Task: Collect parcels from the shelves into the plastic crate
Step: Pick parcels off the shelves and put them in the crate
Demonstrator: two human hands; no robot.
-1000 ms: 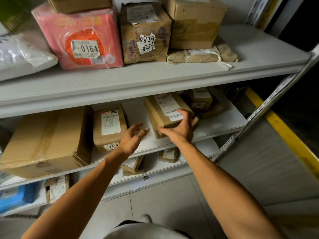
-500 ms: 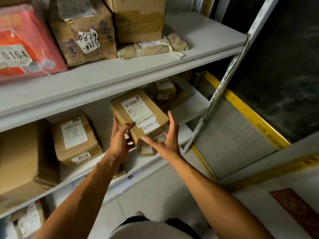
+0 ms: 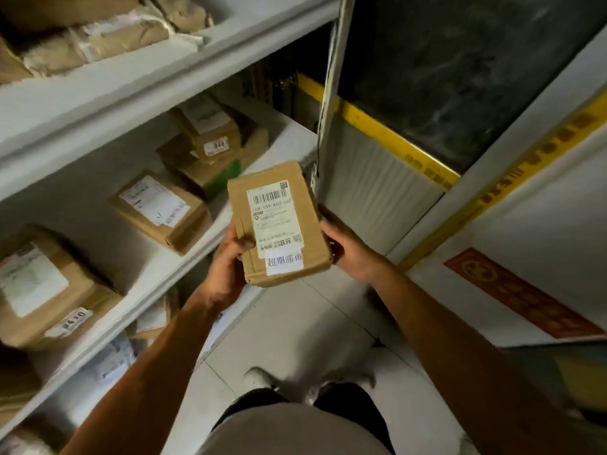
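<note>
Holding a small brown parcel (image 3: 279, 224) out in front, both hands now have it clear of the shelves, out over the pale floor (image 3: 289, 326). A moment ago it was only being lifted off the middle shelf (image 3: 157, 274), with the hands just closing in on its sides, so the pick is done and the carry can begin. The left hand (image 3: 230, 261) grips the left edge, with the thumb pressed on the front of the box. The right hand (image 3: 348, 251) curls round the right side, and most of its fingers are hidden behind the box. The parcel is a flat cardboard box, tilted a bit, with a big white label (image 3: 274, 221) facing up. The label has a barcode on top and a smaller white sticker with dark letters under it. The box looks light and firm, easy to carry. No plastic crate shows in this view, so I think the person must turn to find it. More brown parcels (image 3: 161, 211) wait on the middle shelf.
</note>
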